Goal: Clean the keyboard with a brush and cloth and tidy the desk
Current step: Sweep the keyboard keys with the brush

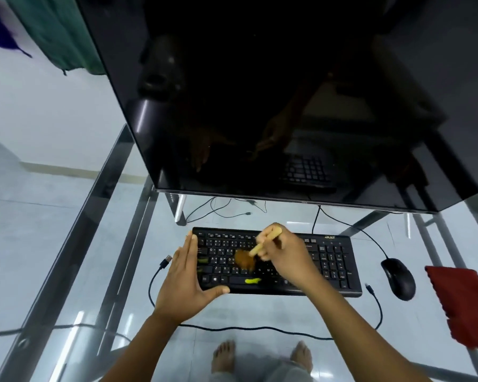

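Head view: nearest the camera, two bare feet (262,357) are seen through the glass desk (260,312), with the knees cut off by the lower edge. A thin black cable (260,330) is laid across the glass in front of the keyboard, one plug end lying left of it and the other right of it.

The left hand (189,282) is spread flat and open against the left end of the black keyboard (340,274), fingers straight along the short edge and the thumb laid along the front edge. The right hand (283,255) is closed around the pale handle of a brush (262,245), whose brown bristles are pressed onto the letter keys near the middle and are blurred. Much of the middle key area is hidden under this hand and wrist. Yellow-green smears are visible on the space bar and on keys by the left end; what they are cannot be made out.

Right of the keyboard a black mouse (398,278) is set, and further right a red cloth (464,301) lies, partly cut off by the frame edge.

Behind, a large dark monitor (287,92) fills the upper view, its top and right side cut off; only dim reflections of the hands and keys are seen in it. Green and purple fabric hangs at upper left, mostly out of frame.
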